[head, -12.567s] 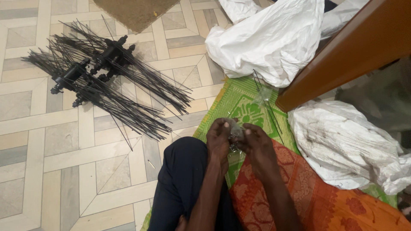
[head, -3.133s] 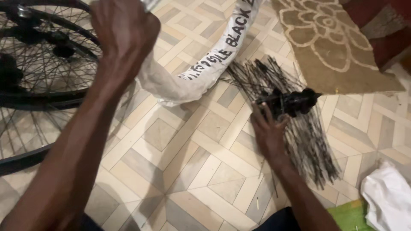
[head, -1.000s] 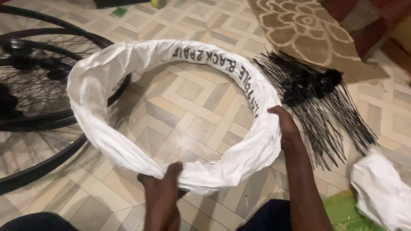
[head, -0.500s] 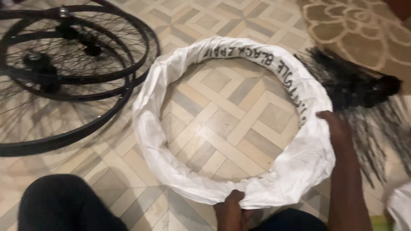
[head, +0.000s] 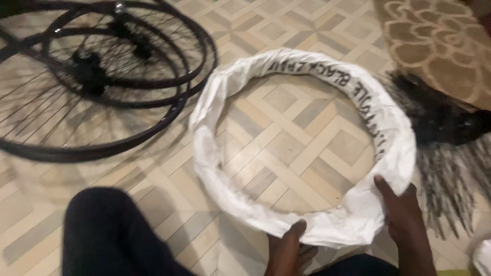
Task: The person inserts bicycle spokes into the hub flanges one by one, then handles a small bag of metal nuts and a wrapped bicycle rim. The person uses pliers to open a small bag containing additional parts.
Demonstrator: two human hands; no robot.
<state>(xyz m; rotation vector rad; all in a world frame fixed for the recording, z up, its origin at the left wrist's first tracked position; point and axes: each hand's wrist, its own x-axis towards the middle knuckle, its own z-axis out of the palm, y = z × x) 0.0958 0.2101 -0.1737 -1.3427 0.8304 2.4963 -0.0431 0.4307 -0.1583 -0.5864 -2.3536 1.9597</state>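
Now, wrapped ring: a large hoop (head: 307,138) bound all round in crumpled white plastic sheeting, with dark hand-lettering along its far-right arc.
Lie: flat on the tiled floor (head: 169,168), its open middle showing the tiles; it is a round thing with no clear long axis, though it looks slightly stretched from near left to far right.
Place: centre of the scene, near edge close to the person.
Left hand (head: 286,250): on the ring's near edge, thumb over the wrapping, the other fingers hidden beneath, so a grip looks likely but I cannot tell.
Right hand (head: 404,214): on the near-right arc, fingers together, pressed around the wrapping.
Left of the ring: black spoked wheels (head: 97,76), overlapping, flat on the floor.
Right of the ring: a blurred bundle of black spokes (head: 445,128), just beside the wrap.
Far right: a patterned rug (head: 440,46).
Near left: a dark-clothed knee (head: 107,230).
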